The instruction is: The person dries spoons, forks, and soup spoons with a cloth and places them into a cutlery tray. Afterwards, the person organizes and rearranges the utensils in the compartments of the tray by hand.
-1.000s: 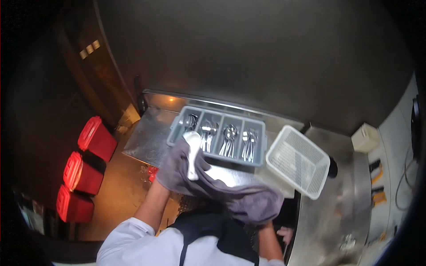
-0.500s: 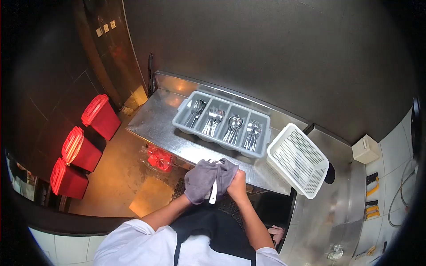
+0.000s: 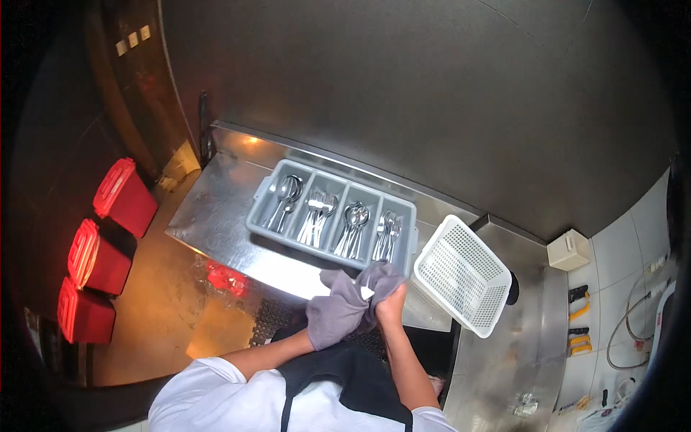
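Observation:
A grey-purple cloth (image 3: 335,311) is bunched between my two hands, just in front of the cutlery tray. My right hand (image 3: 391,306) grips its right side, fingers curled into the fabric. Cloth covers my left hand, leaving only the wrist and forearm (image 3: 277,351) showing; it is closed on the cloth's left part. A small white piece of a utensil (image 3: 366,293) peeks out between the folds; its kind is hidden. The grey tray (image 3: 317,251) holds spoons (image 3: 288,191), forks (image 3: 317,209), more spoons (image 3: 355,216) and forks (image 3: 389,229) in separate compartments.
A white perforated basket (image 3: 448,301) stands right of the tray on the steel counter (image 3: 209,209). Red lidded bins (image 3: 128,196) line the floor at left. Yellow-handled tools (image 3: 580,344) and a white box (image 3: 568,250) are at the right wall.
The view has shifted, so the surroundings sit further left. My hands have moved toward the tray's right end. The white handle that hung below the cloth is now mostly wrapped.

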A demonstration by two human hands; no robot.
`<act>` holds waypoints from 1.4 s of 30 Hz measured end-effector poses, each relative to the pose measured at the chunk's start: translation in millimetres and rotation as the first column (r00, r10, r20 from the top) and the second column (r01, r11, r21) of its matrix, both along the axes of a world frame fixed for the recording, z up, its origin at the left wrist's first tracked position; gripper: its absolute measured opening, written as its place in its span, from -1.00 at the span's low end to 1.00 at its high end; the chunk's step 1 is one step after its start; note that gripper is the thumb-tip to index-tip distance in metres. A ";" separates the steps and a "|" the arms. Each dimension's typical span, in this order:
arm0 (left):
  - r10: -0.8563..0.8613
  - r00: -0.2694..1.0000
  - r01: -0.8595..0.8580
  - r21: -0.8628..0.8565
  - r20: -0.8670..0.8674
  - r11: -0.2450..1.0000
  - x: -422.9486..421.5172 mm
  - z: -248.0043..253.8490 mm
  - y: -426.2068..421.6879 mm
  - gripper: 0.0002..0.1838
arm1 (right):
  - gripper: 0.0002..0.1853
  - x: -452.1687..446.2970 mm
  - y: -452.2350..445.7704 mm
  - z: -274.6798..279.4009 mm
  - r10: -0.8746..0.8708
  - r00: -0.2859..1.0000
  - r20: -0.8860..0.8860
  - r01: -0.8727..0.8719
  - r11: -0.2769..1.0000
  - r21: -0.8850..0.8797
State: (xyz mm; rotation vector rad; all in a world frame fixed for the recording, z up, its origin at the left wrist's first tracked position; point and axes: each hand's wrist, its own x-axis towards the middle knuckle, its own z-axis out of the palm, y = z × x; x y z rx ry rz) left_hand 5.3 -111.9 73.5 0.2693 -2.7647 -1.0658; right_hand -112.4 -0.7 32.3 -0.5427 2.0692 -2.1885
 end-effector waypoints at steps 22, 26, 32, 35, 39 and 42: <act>-0.307 0.951 0.282 -0.338 -0.023 0.898 -100.2 -23.8 -78.6 -0.74 | -0.70 -78.6 -17.7 -48.7 0.205 0.730 0.652 -0.086 0.974 -0.210; -0.229 0.973 0.208 -0.387 -0.009 0.898 -98.2 -50.1 -67.1 -0.73 | -0.63 -59.3 -24.6 -25.1 0.182 0.932 0.314 -0.256 0.943 0.215; -0.255 0.925 0.161 -0.319 -0.280 0.934 -93.6 -66.7 -61.1 -0.86 | -0.69 -75.7 -22.6 -31.0 0.052 0.986 -0.159 0.038 0.857 0.514; -0.193 0.967 0.117 -0.386 -0.166 0.915 -95.6 -87.8 -51.8 -0.87 | -0.68 -89.7 -19.4 -39.4 -0.036 0.993 0.112 0.012 0.979 0.205; -0.158 0.969 0.106 -0.259 -0.189 0.960 -91.4 -80.2 -46.1 -0.88 | -0.72 -80.7 -18.2 -40.0 0.017 0.980 0.197 -0.038 0.994 0.106; -0.286 0.958 0.285 -0.154 0.014 0.946 -90.4 -33.1 -50.7 -0.88 | -0.73 -81.0 -15.0 -41.4 0.002 0.981 0.193 -0.023 0.994 0.111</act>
